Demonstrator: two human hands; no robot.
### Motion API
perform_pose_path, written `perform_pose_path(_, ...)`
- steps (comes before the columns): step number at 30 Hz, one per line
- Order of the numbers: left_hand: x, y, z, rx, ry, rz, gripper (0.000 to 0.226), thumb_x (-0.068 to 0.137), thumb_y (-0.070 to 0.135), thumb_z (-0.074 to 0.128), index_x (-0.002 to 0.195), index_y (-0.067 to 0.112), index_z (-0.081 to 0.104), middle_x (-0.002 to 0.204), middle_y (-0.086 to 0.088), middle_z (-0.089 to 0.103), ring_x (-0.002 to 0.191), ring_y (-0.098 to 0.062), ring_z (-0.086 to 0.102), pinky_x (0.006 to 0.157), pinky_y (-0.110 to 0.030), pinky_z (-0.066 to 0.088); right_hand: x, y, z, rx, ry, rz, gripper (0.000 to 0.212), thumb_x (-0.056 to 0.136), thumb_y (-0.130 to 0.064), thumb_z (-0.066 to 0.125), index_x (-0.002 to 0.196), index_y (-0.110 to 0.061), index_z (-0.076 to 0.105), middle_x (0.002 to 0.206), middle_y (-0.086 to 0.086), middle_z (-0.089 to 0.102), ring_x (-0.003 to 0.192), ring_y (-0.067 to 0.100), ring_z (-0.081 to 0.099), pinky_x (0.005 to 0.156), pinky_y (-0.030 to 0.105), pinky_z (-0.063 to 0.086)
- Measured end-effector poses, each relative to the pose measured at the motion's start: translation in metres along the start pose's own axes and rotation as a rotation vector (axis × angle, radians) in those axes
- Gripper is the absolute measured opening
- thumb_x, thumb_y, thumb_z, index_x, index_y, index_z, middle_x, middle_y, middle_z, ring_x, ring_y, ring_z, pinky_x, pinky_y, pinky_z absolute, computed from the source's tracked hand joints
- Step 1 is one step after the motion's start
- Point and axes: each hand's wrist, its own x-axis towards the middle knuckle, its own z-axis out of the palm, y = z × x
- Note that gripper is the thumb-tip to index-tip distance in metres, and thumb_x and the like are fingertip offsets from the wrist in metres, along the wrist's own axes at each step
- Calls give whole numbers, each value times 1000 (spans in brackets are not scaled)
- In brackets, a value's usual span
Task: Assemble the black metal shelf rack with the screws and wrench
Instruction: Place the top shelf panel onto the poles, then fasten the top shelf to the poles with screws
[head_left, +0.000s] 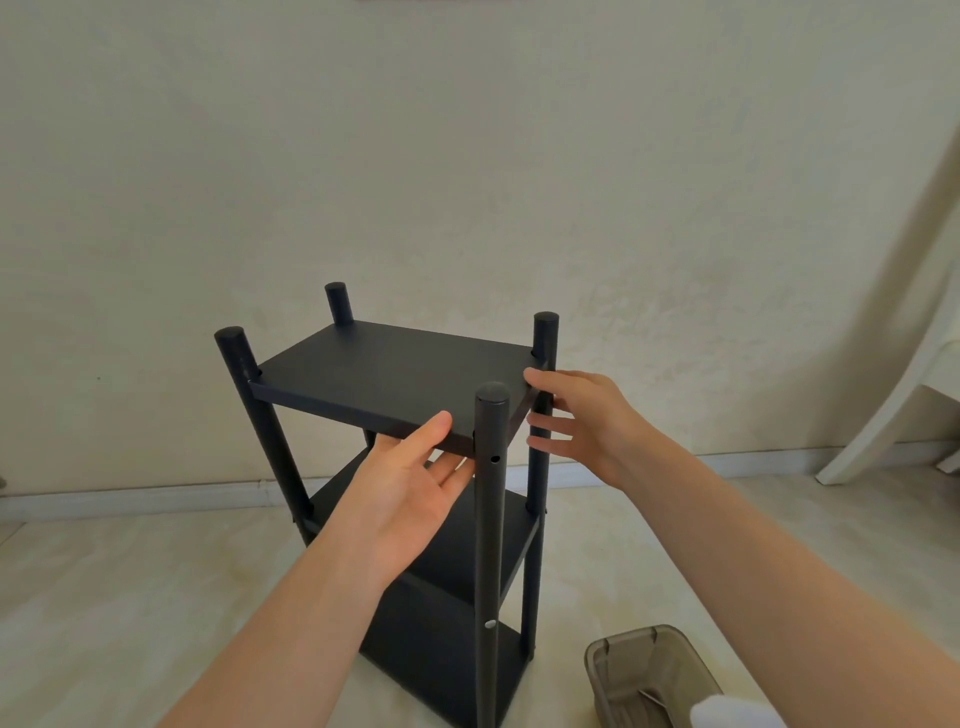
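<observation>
Rack (491, 545) is stood upright on the floor (130, 597), mid-scene, close to the far wall (363, 156). Four round posts are fitted and three shelves are seen: top shelf (384, 369), middle shelf (467, 540), bottom shelf (431, 660). The top shelf is seated between the posts just below their caps, roughly level.

Left hand (415, 483): the near edge of the top shelf is pinched, with the thumb laid on top and the fingers nearly straight underneath, just left of the near right post (492, 415).

Right hand (587, 421): the right edge of the top shelf is held, with the thumb on the top surface by the far right post (545, 338). The fingers are spread below the edge and only slightly bent.

An empty hole (494, 459) is seen in the near right post just under the top shelf. A silver screw head (489, 625) is seen lower on the same post.

A translucent brownish tray (623, 654) is set on the floor at near right, well apart from both hands. A thin metal item lies inside it, too blurred to be identified. A white chair (883, 405) is partly seen at far right.
</observation>
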Motion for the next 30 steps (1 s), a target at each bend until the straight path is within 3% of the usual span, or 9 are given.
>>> perform_pose_path(2,-1,0,-1,10,-6,0,61,72,18,71,130,22,56,121,-6,72,102,-26,73,71,-34,62,-1,2,-3,-5,-11,-8,37,87,-31,74,117,-13,62,119,9,62,107,30,63,76,40,60)
perform_pose_path(7,-2,0,-1,21,-6,-9,58,73,20,70,129,23,56,126,-7,69,107,-26,71,77,-36,61,-5,8,-23,-50,-56,-33,51,89,-34,71,131,-12,55,123,7,61,110,29,64,89,44,58)
perform_pose_path(11,-1,-2,0,-3,17,-6,49,73,19,70,119,25,58,127,-7,68,113,-29,67,88,-42,54,-7,25,-44,-147,-46,22,41,92,-26,68,128,-10,56,118,7,66,107,27,65,93,43,56)
perform_pose_path(15,-1,-2,3,3,23,3,54,73,20,69,124,25,56,129,-7,67,116,-30,65,90,-42,53,-6,57,-62,-310,-46,141,12,92,-13,66,104,-15,66,114,7,68,105,24,65,93,41,56)
perform_pose_path(17,-2,-2,4,0,26,7,56,72,19,69,126,25,56,128,-7,68,116,-30,65,90,-42,53,-5,76,-74,-382,-49,201,10,91,-11,66,101,-14,66,112,9,68,106,26,65,92,39,56)
perform_pose_path(21,-4,-1,5,13,41,-17,59,76,21,69,133,24,54,128,-6,68,114,-29,66,83,-40,56,-1,133,-93,-518,-11,338,12,94,-12,62,104,-7,67,105,11,71,92,24,66,79,34,55)
perform_pose_path(23,-3,-1,5,6,47,-28,47,88,20,65,134,23,52,130,-7,67,118,-30,64,86,-41,54,-1,173,-97,-506,42,446,13,95,-12,61,103,-3,66,100,13,71,84,24,64,74,31,55)
perform_pose_path(27,-5,0,6,12,51,-38,46,96,20,60,141,20,48,132,-8,65,120,-30,63,98,-44,50,-12,252,-99,-671,17,572,3,92,-6,56,94,-6,54,71,7,49,60,19,46,56,24,40)
perform_pose_path(30,-5,0,6,34,59,-37,37,99,21,58,135,19,49,134,-9,64,120,-29,64,106,-45,48,-19,291,-102,-762,-30,605,26,93,-10,57,114,-1,45,71,6,44,58,17,39,50,26,32)
